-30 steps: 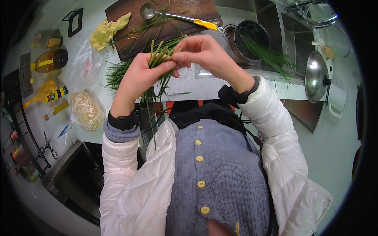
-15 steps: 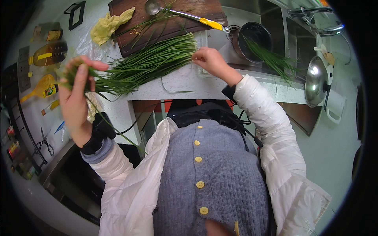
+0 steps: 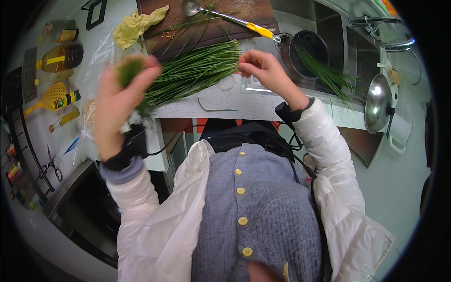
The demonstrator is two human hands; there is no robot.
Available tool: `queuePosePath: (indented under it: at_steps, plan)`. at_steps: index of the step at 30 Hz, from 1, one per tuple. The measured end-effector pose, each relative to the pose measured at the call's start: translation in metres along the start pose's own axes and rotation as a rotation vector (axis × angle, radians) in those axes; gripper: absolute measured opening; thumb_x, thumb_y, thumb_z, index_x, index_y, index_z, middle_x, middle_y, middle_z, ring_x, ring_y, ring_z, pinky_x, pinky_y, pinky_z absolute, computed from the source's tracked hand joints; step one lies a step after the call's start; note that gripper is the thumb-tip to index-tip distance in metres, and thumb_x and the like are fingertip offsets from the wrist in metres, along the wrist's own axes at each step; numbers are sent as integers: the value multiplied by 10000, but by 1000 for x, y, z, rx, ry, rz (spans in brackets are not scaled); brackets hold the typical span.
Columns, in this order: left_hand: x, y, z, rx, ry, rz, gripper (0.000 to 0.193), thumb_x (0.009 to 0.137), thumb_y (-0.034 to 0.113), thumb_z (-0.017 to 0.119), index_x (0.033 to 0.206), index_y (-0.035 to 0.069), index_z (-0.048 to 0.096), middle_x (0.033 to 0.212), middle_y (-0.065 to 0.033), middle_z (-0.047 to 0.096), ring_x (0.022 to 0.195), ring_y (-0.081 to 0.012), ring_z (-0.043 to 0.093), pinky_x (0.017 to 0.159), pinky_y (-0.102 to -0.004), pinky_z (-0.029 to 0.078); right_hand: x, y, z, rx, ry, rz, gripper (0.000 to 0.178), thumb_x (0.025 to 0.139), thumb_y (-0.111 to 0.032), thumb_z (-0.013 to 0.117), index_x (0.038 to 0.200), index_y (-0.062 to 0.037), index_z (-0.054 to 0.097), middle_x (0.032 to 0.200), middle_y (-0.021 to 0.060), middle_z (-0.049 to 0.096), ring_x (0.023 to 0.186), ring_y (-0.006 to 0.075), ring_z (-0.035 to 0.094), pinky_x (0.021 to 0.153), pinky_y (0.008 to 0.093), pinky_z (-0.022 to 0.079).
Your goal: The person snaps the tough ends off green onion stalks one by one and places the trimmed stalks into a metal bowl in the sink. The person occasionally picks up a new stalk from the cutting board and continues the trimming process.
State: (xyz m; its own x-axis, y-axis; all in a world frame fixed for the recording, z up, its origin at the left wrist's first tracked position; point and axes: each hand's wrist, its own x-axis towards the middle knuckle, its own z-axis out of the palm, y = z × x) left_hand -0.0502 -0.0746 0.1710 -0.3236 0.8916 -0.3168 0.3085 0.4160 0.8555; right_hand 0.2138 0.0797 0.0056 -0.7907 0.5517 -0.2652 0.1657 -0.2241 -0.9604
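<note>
A long bundle of green garlic chives [image 3: 199, 68] lies along the counter edge, its cut ends to the right and its thin tips to the left. My left hand [image 3: 120, 96], blurred by motion, is closed round green tips at the bundle's left end. Just beyond the cut ends, my right hand [image 3: 265, 70] hovers near the sink rim with fingers curled in toward the thumb. Whether anything is pinched there is too small to tell. More chives [image 3: 324, 73] hang over the side of a dark pot [image 3: 307, 42] in the sink.
Behind the bundle, a wooden cutting board [image 3: 221, 30] carries a ladle [image 3: 239, 22] with a yellow handle. A yellow cloth [image 3: 136, 28] lies at its left. Bottles [image 3: 60, 58] and scissors [image 3: 50, 164] are far left. A pot lid [image 3: 378, 103] rests right of the sink [image 3: 324, 14].
My left hand has moved right and turned, bringing the chive tips closer to the bundle. My right hand has shifted slightly right, away from the cut ends.
</note>
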Motion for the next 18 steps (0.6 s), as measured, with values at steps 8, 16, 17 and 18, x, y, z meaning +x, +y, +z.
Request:
queuePosePath:
  at_steps: [8,16,17,18]
  plan:
    - [54,-26,92,-108,-408,-73,208,809,178,753,912,5,704,708,61,607,601,-13,475,532,-195,373,-11,-50,3,235,-104,2,161,937,-144,603,947,16,598,802,43,638,701,96,599,657,240,502]
    - [48,-15,101,-276,-443,-160,156,809,140,748,902,37,677,656,56,576,494,-2,407,434,-185,270,-20,-54,7,320,-8,1,161,954,-159,588,966,1,603,820,45,641,698,93,596,664,231,489]
    - [47,-15,101,-321,-434,-190,154,813,134,742,907,33,672,660,51,582,490,-2,405,431,-185,268,-21,-53,7,328,-5,-17,165,953,-162,589,964,2,604,820,45,641,699,94,595,668,232,489]
    - [47,-16,102,-367,-423,-220,152,817,128,735,912,29,668,664,46,587,486,-2,404,427,-186,265,-21,-53,7,357,26,2,167,951,-163,592,974,2,606,818,44,640,704,94,593,674,231,486]
